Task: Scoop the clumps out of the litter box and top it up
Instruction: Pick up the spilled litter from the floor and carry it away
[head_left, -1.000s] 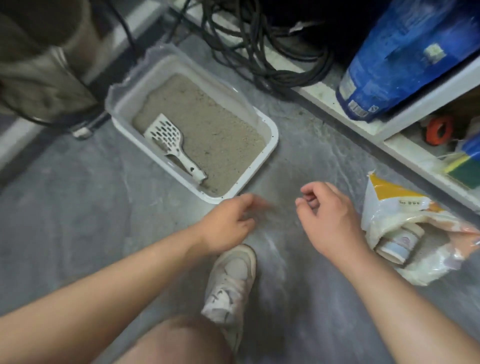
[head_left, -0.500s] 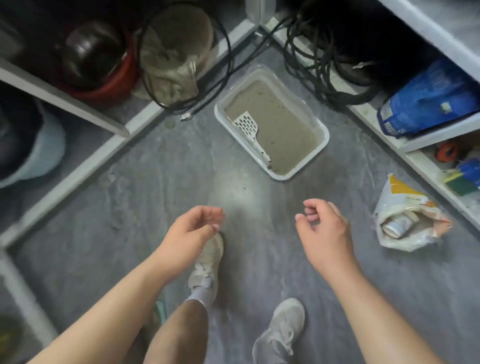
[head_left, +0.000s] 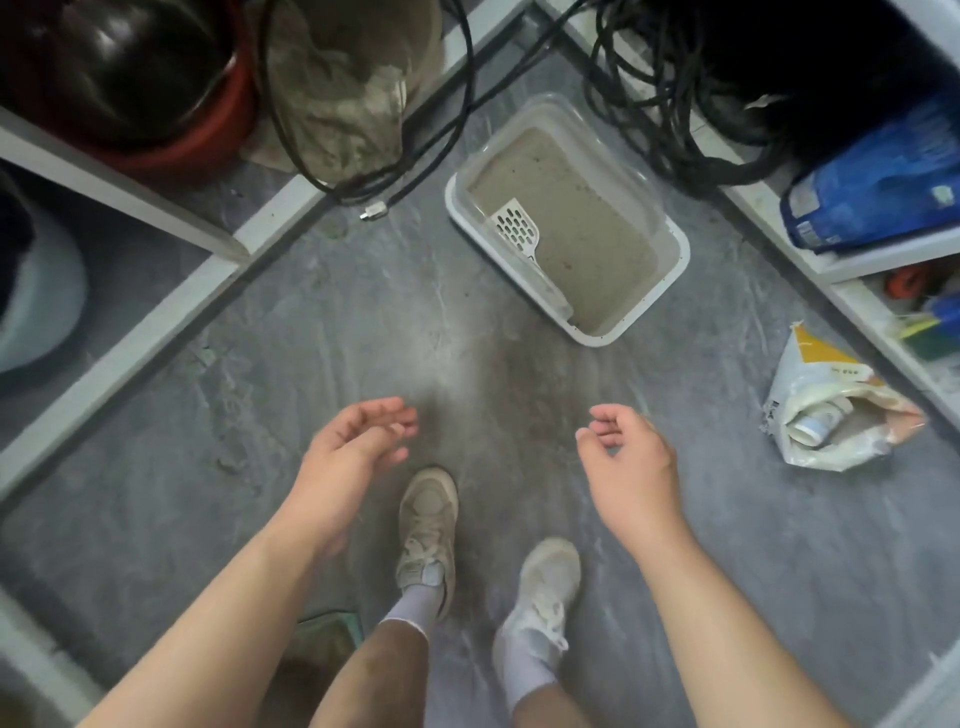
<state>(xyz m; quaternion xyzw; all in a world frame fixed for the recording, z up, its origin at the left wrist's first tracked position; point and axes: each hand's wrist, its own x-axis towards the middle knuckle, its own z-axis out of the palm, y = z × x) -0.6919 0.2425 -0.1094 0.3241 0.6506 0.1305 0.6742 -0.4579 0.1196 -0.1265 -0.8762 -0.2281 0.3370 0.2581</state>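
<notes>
A white litter box (head_left: 673, 264) filled with grey litter sits on the floor ahead, right of centre. A white slotted scoop (head_left: 519, 229) lies inside along its left wall, handle toward me. An open white and orange litter bag (head_left: 810, 384) with a small cup inside lies on the floor at the right. My left hand (head_left: 349, 457) and my right hand (head_left: 631, 467) hover empty above my feet, fingers loosely curled and apart, well short of the box.
Grey shelf frames run along both sides. A red tub (head_left: 171, 130), a dusty sack (head_left: 337, 88) and black cables (head_left: 675, 104) crowd the far corner. A blue bag (head_left: 878, 187) rests on the right shelf. My two shoes (head_left: 428, 530) stand on the grey floor.
The view has pulled up and back from the litter box, which now looks smaller and farther. Both hands have drawn away from it and stay empty; both feet now show.
</notes>
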